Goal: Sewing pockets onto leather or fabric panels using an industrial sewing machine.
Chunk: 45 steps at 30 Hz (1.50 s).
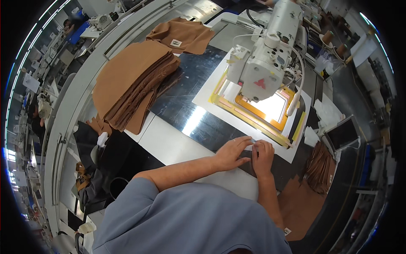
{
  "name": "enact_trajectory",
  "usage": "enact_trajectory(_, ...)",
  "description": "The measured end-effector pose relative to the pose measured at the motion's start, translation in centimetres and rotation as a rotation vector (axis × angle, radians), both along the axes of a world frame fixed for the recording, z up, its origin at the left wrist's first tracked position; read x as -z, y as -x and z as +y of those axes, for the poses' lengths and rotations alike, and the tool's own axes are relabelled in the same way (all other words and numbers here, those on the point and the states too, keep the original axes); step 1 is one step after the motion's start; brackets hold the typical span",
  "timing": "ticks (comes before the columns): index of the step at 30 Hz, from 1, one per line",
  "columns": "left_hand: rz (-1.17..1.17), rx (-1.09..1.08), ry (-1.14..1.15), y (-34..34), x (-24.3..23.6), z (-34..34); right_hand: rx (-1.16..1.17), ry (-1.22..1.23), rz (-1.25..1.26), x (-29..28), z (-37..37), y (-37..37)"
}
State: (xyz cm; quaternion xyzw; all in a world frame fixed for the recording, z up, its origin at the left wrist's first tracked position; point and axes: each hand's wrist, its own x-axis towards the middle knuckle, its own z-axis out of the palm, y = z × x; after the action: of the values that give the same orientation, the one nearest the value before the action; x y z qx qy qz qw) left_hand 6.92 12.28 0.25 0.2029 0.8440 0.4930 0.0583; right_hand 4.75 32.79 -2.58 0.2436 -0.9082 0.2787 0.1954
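My left hand (231, 154) and my right hand (263, 155) meet at the front edge of a white sheet (203, 99) on the machine bed. Their fingertips are pinched together around something small and bluish (253, 140), too small to name. Just beyond my fingers lies a yellow-edged clamp frame (253, 120) with an orange inner frame (275, 123). Over it stands the white head of an industrial sewing machine (262, 70), and a bright light falls inside the frame.
On the left is a thick stack of brown fabric panels (131, 67), with a labelled brown piece (186, 36) behind it. More brown pieces (302, 205) lie at my right, below a bundle (320, 167) and a small dark screen (343, 133). Thread cones (327, 37) stand far right.
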Motion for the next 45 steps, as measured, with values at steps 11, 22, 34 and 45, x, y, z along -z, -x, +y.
enact_trajectory(11,0.363,0.175,0.586,-2.0,3.9,-5.2,0.066,-0.141,-0.023,-0.4,-0.7,0.1)
enact_trajectory(22,0.311,0.151,0.571,-5.0,4.6,-6.5,0.087,-0.094,-0.008,0.9,0.4,-0.3)
enact_trajectory(34,0.209,-0.062,0.587,-6.9,0.6,-12.1,0.121,-0.036,0.027,1.2,1.0,0.2)
enact_trajectory(45,0.238,-0.477,0.494,10.1,-8.7,-24.2,0.122,-0.095,0.042,0.7,0.6,-0.4)
